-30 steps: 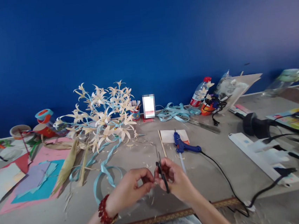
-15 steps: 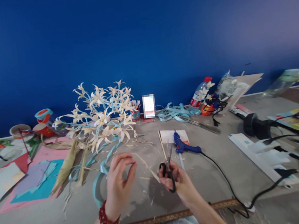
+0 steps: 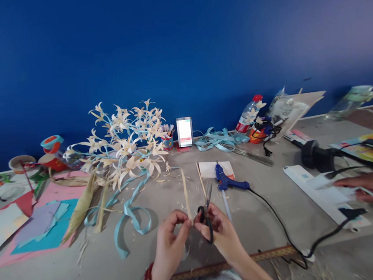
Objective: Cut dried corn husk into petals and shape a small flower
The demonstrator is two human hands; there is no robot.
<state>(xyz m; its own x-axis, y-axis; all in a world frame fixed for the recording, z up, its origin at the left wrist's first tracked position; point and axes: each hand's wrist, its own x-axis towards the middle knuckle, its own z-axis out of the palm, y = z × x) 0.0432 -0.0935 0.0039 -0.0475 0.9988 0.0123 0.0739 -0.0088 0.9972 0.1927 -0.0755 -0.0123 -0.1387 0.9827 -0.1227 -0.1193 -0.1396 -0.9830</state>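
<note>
My left hand (image 3: 172, 243), with a red bead bracelet at the wrist, pinches the lower end of a thin pale husk strip (image 3: 186, 195) that stands nearly upright. Close beside it, my right hand (image 3: 221, 232) holds black-handled scissors (image 3: 209, 223), blades pointing up and away. The right fingertips almost meet the left ones at the strip's end; I cannot tell whether they also grip it. Beyond the hands, a blue glue gun (image 3: 227, 181) lies by a white card (image 3: 206, 169). A light-blue ribbon (image 3: 120, 239) curls left of my left hand.
Pale flowers on blue stems (image 3: 127, 141) stand at the back left. Coloured paper (image 3: 45, 221) and dry husks (image 3: 81, 207) lie left. A power strip (image 3: 310, 194) and black cord (image 3: 272, 211) are right. Another person's hand (image 3: 372, 186) reaches in near the plugs.
My left hand has moved right, to the strip's lower end, and now pinches it. The strip has swung from slanting left to nearly upright. Another person's hand has appeared at the right.
</note>
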